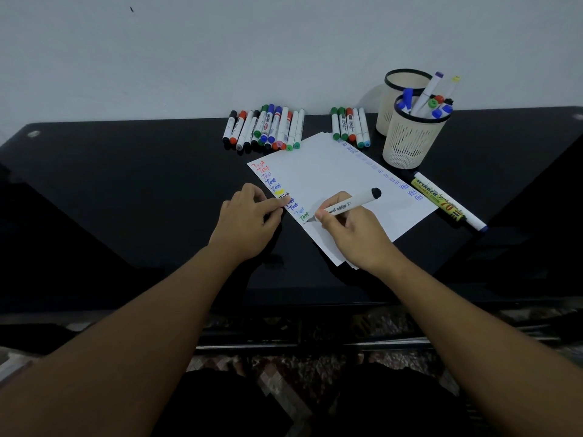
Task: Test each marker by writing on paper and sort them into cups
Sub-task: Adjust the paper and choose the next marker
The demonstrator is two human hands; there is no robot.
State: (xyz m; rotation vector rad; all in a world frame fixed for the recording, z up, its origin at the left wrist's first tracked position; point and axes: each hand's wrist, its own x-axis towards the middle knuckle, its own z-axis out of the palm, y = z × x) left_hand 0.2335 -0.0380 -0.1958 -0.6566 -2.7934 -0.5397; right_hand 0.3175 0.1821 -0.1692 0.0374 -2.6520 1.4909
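My right fingers (325, 216) grip a pen (347, 205) on the paper (331, 171). Left fingers (277, 206) curl, pinning its edge. Front cup (410, 143) part full; many pens (265, 127) wait by the bench's back edge.

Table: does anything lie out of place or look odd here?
Two markers lie loose on the table right of the paper, apart from both rows and outside the cups. The rear cup looks empty, while the front cup holds several.

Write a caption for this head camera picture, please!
Right hand tests a marker on paper while left hand steadies it.
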